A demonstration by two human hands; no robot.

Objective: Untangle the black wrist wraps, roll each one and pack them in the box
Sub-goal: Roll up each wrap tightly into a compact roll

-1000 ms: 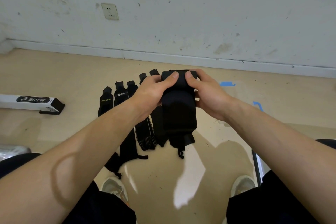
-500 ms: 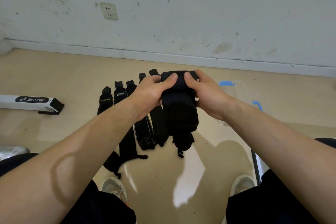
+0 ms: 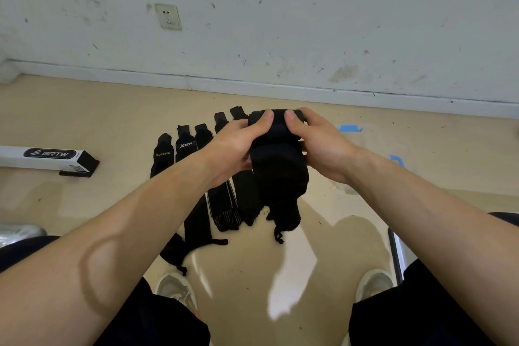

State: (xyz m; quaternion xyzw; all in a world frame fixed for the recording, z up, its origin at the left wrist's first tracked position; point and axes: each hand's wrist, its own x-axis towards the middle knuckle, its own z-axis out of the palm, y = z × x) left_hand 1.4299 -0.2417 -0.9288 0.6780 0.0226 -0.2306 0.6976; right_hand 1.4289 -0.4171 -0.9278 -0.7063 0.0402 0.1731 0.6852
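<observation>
Both hands hold one black wrist wrap in the air above the floor. My left hand grips its rolled top end from the left, thumb on top. My right hand grips the same end from the right. The loose part of the wrap hangs down, ending in a thin loop near the floor. Several other black wrist wraps lie flat side by side on the floor under my left forearm. A long white and black box marked BRTW lies on the floor at the left.
A white wall with a socket stands behind the floor. Blue tape marks are stuck on the floor at the right. My two shoes and dark trousers fill the bottom. A metal frame edge shows at the lower right.
The hanging part of the wrap has become shorter as the top roll was turned between my hands. My hands stay at the same place.
</observation>
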